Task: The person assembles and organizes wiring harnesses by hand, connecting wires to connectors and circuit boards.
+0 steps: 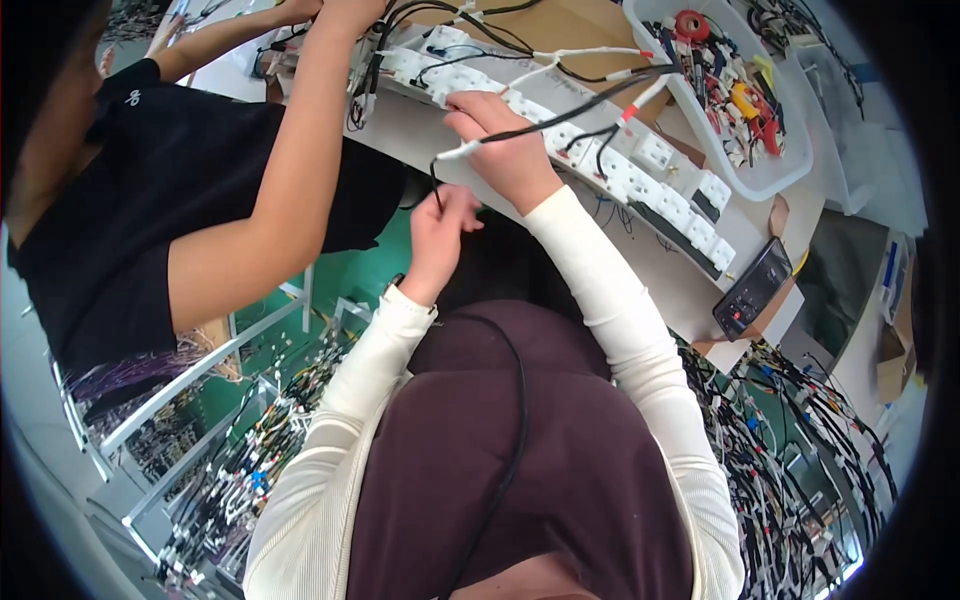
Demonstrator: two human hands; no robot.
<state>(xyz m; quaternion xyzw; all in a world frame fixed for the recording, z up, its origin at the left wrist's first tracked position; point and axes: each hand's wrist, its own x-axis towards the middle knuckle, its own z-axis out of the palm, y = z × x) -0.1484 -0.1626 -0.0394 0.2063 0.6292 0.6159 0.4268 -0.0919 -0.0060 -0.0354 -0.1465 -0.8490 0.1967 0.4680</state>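
Observation:
My left hand is below the bench edge, its fingers curled round the thin lower end of a black cable. A white sleeve wraps that cable just above. My right hand reaches over the bench with bent fingers closed against the near edge of a long row of white socket blocks. What those fingertips pinch, if anything, is hidden. The cable runs across the back of my right hand toward a bundle with white and red-banded branches, lying over the blocks.
A co-worker's bare arm reaches to the bench at left. A clear plastic bin of small coloured parts stands at far right. Near it, a phone leans on cardboard. Wire bundles hang at lower left and lower right.

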